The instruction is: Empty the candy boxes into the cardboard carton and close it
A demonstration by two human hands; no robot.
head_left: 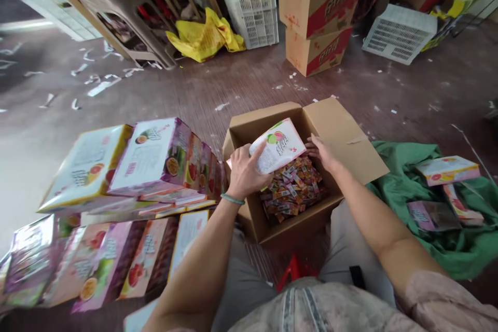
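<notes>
My left hand (248, 170) is closed on a white printed box (277, 146) with a green and pink fruit picture, held tilted over an open cardboard carton (299, 231). Many small, colourful wrapped sachets (293, 189) lie loose in the carton. My right hand (321, 152) is at the carton's right inner side, fingers apart and stretched toward the end of the white box. Nothing shows in it, and I cannot tell whether its fingertips touch the box.
Stacked fruit-printed boxes (146, 161) stand on the left, with a row of similar boxes (111, 259) nearer me. On the right, several small boxes (447, 170) lie on green cloth (404, 166). Behind are stacked cartons (298, 0), white crates (257, 26) and a yellow bag (202, 36).
</notes>
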